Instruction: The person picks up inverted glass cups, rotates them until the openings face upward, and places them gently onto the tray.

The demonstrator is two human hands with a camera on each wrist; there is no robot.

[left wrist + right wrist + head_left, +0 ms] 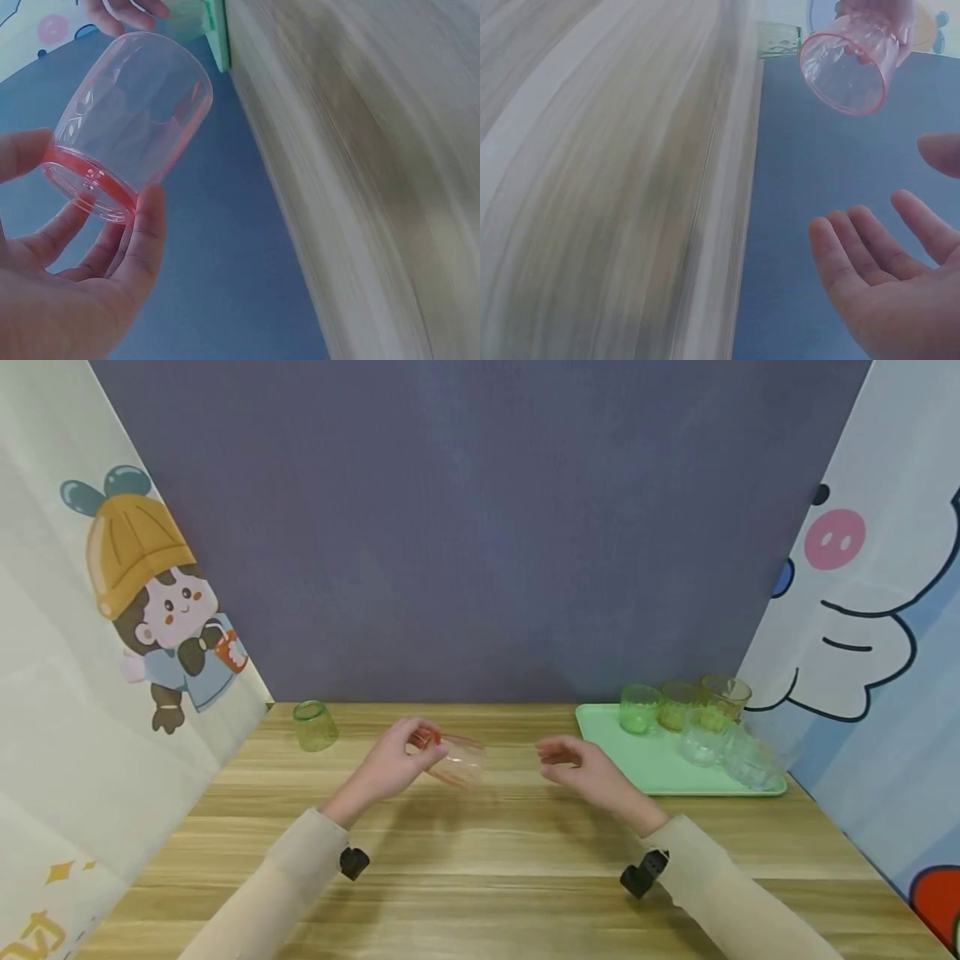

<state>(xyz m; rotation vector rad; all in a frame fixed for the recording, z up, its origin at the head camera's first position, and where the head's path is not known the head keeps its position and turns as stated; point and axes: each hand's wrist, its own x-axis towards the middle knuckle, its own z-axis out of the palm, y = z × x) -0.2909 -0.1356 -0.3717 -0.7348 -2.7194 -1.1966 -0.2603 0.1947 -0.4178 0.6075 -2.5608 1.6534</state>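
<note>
My left hand point(405, 752) holds a clear pink plastic cup point(459, 762) on its side above the wooden table point(480, 868), fingertips pinching its base, mouth pointing right. In the left wrist view the pink cup point(127, 124) sits between thumb and fingers point(146, 232). My right hand point(573, 760) hovers empty just right of the cup, fingers relaxed and a little apart. The right wrist view shows the cup's open mouth point(849, 64) facing my right palm point(889, 289), with a gap between them.
A green cup point(315, 725) stands upside down at the back left of the table. A mint green tray point(645, 760) at the back right carries several green, yellow and clear cups point(705, 718). Cartoon panels wall both sides; a grey backdrop stands behind.
</note>
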